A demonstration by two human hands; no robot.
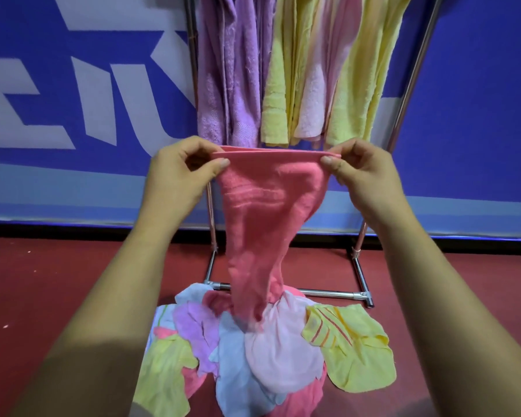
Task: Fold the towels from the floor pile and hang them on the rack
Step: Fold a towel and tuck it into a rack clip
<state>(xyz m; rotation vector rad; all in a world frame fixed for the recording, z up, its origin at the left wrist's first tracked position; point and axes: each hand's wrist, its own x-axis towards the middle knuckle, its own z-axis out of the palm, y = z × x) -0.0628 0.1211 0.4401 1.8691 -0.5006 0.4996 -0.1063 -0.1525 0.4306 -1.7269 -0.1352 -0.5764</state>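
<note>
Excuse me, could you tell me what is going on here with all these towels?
A person is folding a pink towel in front of a rack. The left hand and the right hand each pinch one end of its doubled top edge, and its lower end hangs down to the floor pile. Purple towels and yellow towels already hang on the rack, and many more lie in the pile.

Coral-pink towel; purple and yellow hung towels
</note>
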